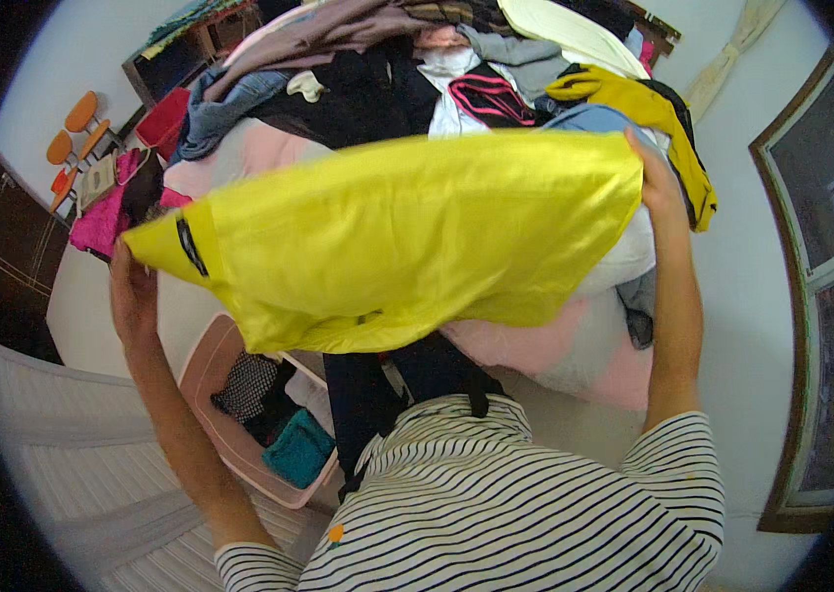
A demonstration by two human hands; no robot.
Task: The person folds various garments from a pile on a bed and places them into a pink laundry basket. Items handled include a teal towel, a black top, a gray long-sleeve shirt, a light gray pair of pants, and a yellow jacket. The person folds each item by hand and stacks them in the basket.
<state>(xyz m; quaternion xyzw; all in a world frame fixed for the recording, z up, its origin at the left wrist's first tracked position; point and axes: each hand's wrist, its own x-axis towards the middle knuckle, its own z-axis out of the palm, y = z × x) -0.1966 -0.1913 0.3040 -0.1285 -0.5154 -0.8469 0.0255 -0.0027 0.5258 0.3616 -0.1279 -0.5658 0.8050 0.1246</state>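
Note:
A bright yellow cloth garment (pixel 417 237) is stretched out in the air in front of me, partly blurred. My left hand (pixel 134 288) pinches its narrow left end, near a short dark strip on the fabric. At the far right end, my right hand (pixel 657 177) grips the top corner. The lower edge sags between the two hands. Behind it lies a bed with a pink, white and grey cover (pixel 557 348), heaped with clothes; the yellow fabric hides part of the heap.
A pink plastic bin (pixel 198 370) with folded clothes, one teal (pixel 300 448), stands on the floor at my left. On the bed lie jeans (pixel 232 103), a black garment (pixel 365 96) and a mustard garment (pixel 609 89). A window (pixel 831 296) is at the right.

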